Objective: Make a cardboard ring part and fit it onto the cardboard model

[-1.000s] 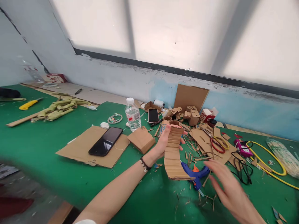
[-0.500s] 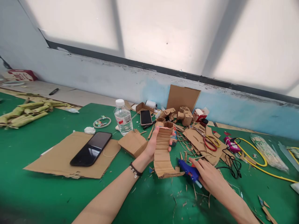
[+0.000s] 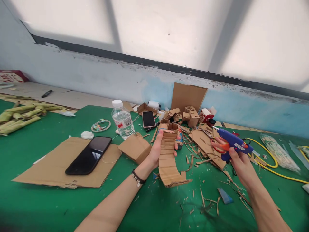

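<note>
Across the whole foreground, a green table (image 3: 48,203) in front of a pale wall (image 3: 154,83). Flat on its left part, a wide cardboard sheet (image 3: 55,167); at the back, standing by the wall, a smaller cardboard panel (image 3: 188,96). Over the middle of the table, a ridged cardboard strip (image 3: 168,161), clamped near its upper end in the left hand (image 3: 156,148); lower end curled toward the right, contact with the table top hard to tell. To the right, raised above the table, a blue glue gun (image 3: 231,138), grasped firmly in the right hand (image 3: 242,167), nozzle turned up and leftward, well apart from the strip. On the cardboard sheet, a black phone (image 3: 89,154), screen upward. Just beside the left hand, a cardboard block (image 3: 135,146); behind that, upright, a clear water bottle (image 3: 124,122) with a white cap. Farther back, a second phone (image 3: 148,119), dark screen showing. Around the left wrist, a dark beaded bracelet (image 3: 138,177). Left of the right forearm (image 3: 267,203), a blue scrap (image 3: 225,196); smallest of all, thin cardboard slivers (image 3: 202,197), strewn nearby.
</note>
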Motion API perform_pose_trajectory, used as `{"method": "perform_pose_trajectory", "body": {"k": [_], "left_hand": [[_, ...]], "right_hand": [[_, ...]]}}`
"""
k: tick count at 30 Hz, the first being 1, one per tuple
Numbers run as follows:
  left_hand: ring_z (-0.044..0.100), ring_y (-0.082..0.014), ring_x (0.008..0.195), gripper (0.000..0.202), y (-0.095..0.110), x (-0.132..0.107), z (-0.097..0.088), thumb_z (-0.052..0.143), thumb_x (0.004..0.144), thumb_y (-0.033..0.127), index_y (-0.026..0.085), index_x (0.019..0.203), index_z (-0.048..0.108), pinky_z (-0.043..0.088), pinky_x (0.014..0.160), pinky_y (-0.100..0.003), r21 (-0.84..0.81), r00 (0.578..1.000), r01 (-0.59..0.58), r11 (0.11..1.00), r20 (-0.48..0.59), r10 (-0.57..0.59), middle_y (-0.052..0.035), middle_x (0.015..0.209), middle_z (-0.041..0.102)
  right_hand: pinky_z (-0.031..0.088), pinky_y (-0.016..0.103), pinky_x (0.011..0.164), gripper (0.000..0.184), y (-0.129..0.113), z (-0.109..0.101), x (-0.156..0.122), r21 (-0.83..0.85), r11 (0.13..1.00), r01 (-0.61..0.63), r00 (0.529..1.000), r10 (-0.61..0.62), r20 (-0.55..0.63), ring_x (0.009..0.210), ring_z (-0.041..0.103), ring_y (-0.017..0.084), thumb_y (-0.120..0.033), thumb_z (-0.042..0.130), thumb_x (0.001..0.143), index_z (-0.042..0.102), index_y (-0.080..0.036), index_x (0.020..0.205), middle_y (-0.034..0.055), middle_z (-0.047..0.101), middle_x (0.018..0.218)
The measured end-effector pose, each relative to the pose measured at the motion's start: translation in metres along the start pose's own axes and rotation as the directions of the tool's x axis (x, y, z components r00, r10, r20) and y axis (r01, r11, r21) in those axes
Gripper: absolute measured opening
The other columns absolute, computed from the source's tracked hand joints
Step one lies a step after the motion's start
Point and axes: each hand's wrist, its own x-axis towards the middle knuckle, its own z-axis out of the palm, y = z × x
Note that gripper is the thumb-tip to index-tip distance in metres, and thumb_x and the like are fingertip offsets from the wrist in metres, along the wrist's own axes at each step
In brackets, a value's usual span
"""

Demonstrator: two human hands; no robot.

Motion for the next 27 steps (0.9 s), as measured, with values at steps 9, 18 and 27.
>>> {"method": "perform_pose_trajectory", "body": {"k": [9,18,27], "left_hand": [[0.075,-0.0207,0.072,0.069,-0.014,-0.003,0.002,0.078,0.087,0.081,0.018,0.113,0.068,0.065,0.053,-0.032,0.096,1.0,0.008,0.995,-0.023,-0.006,-0.0129,0.109,0.082],[0.068,-0.0171,0.073,0.074,-0.032,0.002,-0.002,0.075,0.087,0.085,0.017,0.114,0.069,0.057,0.055,-0.026,0.205,0.986,-0.155,0.967,-0.027,0.164,-0.0131,0.102,0.08],[0.068,-0.0179,0.065,0.065,-0.047,-0.004,-0.004,0.071,0.095,0.079,0.016,0.109,0.072,0.058,0.051,-0.029,0.285,0.991,-0.132,0.949,0.042,0.125,-0.0102,0.092,0.079]], "right_hand": [[0.056,0.048,0.118,0.031,0.013,0.026,0.033,0.372,0.928,-0.007,1.0,0.011,-0.009,0.118,0.083,0.03,-0.051,0.084,0.096,0.074,-0.029,0.116,0.0075,0.088,0.109],[0.07,0.04,0.071,0.038,0.043,0.062,-0.006,0.321,0.928,-0.19,0.963,0.111,0.247,0.084,0.081,0.026,-0.064,0.077,0.099,0.071,-0.027,0.102,0.0062,0.079,0.105],[0.052,0.028,0.046,0.059,0.036,0.071,-0.026,0.264,0.931,-0.251,0.917,0.14,0.374,0.044,0.063,0.015,-0.081,0.068,0.097,0.065,-0.023,0.084,-0.0012,0.067,0.073]]}}
